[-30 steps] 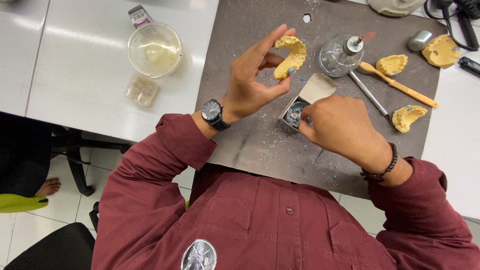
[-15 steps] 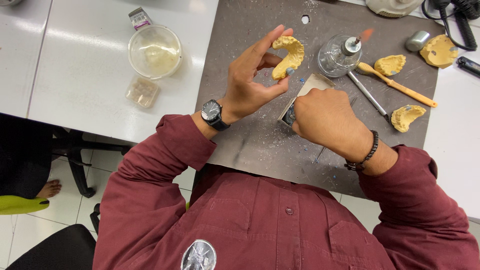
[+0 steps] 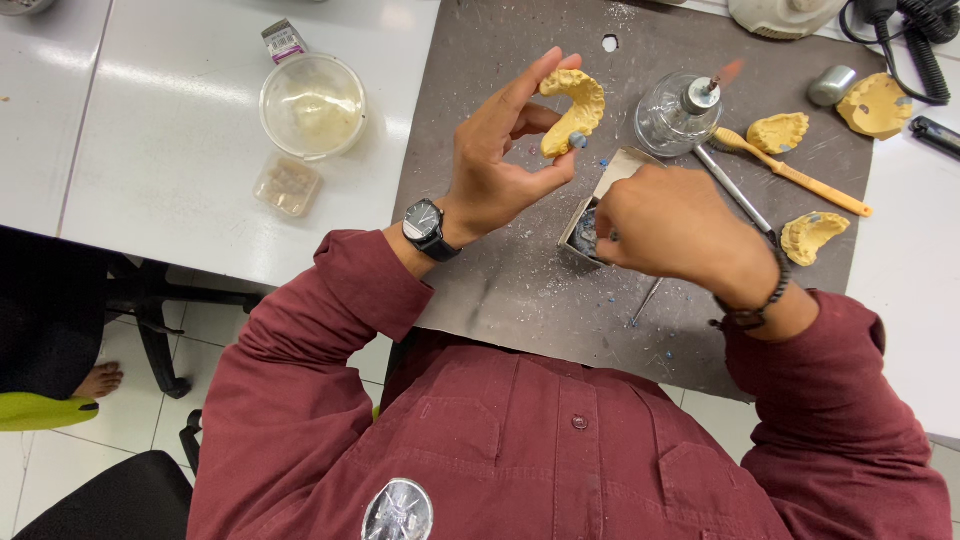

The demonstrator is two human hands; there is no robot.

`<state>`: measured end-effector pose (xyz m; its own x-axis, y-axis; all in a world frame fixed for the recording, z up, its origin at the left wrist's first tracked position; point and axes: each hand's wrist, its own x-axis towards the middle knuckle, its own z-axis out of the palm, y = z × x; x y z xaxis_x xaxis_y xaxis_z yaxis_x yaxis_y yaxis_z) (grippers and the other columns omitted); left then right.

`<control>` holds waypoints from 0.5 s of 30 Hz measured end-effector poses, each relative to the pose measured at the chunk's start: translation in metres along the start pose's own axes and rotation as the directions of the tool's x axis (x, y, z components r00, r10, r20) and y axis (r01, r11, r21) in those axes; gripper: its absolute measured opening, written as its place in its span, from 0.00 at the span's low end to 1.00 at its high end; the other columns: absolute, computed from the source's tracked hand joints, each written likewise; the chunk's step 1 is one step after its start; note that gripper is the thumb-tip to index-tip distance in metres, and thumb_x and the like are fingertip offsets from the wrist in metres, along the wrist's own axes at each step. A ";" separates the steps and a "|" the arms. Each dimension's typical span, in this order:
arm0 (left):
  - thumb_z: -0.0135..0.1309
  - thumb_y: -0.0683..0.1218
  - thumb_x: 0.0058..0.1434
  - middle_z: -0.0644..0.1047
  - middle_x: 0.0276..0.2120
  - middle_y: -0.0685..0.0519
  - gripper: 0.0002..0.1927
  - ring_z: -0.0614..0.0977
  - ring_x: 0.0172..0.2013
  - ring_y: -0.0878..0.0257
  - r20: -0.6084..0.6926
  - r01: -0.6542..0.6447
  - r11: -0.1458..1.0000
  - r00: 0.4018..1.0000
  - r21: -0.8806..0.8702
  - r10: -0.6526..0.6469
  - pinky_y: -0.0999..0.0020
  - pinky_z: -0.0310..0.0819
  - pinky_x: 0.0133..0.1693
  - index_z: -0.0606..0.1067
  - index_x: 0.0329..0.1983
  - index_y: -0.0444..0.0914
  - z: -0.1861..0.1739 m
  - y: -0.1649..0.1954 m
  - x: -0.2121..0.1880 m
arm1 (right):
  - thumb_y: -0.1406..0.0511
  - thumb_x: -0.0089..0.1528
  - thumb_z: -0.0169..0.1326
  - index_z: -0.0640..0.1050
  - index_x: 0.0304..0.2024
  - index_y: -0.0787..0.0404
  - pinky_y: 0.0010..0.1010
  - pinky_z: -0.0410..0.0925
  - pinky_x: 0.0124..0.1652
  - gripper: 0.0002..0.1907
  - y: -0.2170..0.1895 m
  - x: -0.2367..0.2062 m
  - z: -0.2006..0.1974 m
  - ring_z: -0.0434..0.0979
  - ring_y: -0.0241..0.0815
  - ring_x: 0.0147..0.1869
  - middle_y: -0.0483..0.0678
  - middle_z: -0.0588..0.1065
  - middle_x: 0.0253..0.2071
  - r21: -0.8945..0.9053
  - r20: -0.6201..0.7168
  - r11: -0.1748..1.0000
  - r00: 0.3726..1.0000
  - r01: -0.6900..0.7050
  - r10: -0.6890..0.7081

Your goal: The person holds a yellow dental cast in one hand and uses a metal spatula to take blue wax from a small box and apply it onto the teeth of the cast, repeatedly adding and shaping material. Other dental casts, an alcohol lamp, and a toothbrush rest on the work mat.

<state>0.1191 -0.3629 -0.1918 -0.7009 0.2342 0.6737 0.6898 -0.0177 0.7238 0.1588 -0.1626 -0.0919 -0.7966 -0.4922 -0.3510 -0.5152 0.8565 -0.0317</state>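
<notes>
- Since the earlier frames, my right hand (image 3: 672,222) has been sliding left, off the open lid and down over the small box (image 3: 592,222), while my left hand (image 3: 505,160) is staying raised with the cast (image 3: 572,108) in nearly the same spot.
- Head view: my left fingers are pinching the yellow horseshoe cast, thumb under it and fingertips along its edge, holding it above the grey mat (image 3: 520,290), with a blue dab showing on its lower end.
- My right fingers are curling closed around a thin tool (image 3: 646,301); its handle is poking out below my palm, and its tip is hidden at the box.
- Just beyond the box, the glass lamp (image 3: 682,112) is burning with a small flame.
- Right of the lamp, an orange-handled brush (image 3: 790,172) and three more casts are lying on the mat.
- On the white table (image 3: 150,150) to my left, a clear bowl (image 3: 312,105) is sitting near a small tray (image 3: 288,186).
</notes>
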 end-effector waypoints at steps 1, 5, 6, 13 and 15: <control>0.65 0.32 0.64 0.69 0.70 0.52 0.44 0.86 0.48 0.70 -0.014 -0.003 1.000 1.000 -0.008 0.003 0.75 0.87 0.55 0.55 0.77 0.42 -0.001 0.000 0.001 | 0.59 0.51 0.63 0.86 0.28 0.51 0.47 0.74 0.34 0.07 0.006 -0.004 -0.008 0.81 0.55 0.32 0.52 0.80 0.24 0.062 -0.035 0.997 0.999 0.042 -0.040; 0.65 0.31 0.66 0.69 0.70 0.51 0.44 0.86 0.48 0.70 -0.089 -0.022 0.999 0.996 -0.031 0.019 0.76 0.87 0.54 0.55 0.78 0.42 -0.006 0.000 0.002 | 0.57 0.54 0.63 0.86 0.34 0.51 0.46 0.73 0.32 0.09 0.018 -0.002 -0.021 0.81 0.54 0.29 0.50 0.79 0.23 0.185 -0.195 0.978 0.979 0.095 -0.058; 0.65 0.31 0.66 0.69 0.70 0.50 0.44 0.86 0.47 0.70 -0.115 -0.020 0.999 0.993 -0.024 0.018 0.77 0.87 0.53 0.55 0.79 0.42 -0.008 0.000 0.002 | 0.57 0.55 0.63 0.86 0.34 0.51 0.46 0.73 0.33 0.09 0.019 0.005 -0.019 0.80 0.55 0.30 0.51 0.78 0.23 0.142 -0.225 0.986 0.973 0.088 -0.054; 0.64 0.30 0.67 0.67 0.71 0.47 0.42 0.86 0.48 0.68 -0.201 0.007 0.998 0.979 -0.068 -0.021 0.73 0.87 0.54 0.54 0.77 0.39 -0.009 0.005 0.003 | 0.58 0.54 0.64 0.81 0.25 0.60 0.46 0.73 0.30 0.12 0.012 0.084 0.029 0.80 0.56 0.31 0.53 0.77 0.25 -0.104 -0.441 0.993 0.892 0.059 -0.099; 0.64 0.30 0.67 0.67 0.70 0.47 0.42 0.86 0.48 0.68 -0.210 0.009 0.997 0.977 -0.072 -0.024 0.73 0.87 0.53 0.55 0.77 0.39 -0.009 0.006 0.004 | 0.60 0.55 0.64 0.80 0.26 0.60 0.47 0.72 0.30 0.11 0.009 0.093 0.034 0.80 0.57 0.31 0.53 0.77 0.25 -0.040 -0.486 0.997 0.871 0.061 -0.073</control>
<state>0.1191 -0.3708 -0.1837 -0.7395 0.0250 0.6727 0.6688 -0.0854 0.7385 0.0910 -0.1957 -0.1571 -0.8099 -0.5669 0.1509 -0.5753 0.8178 -0.0159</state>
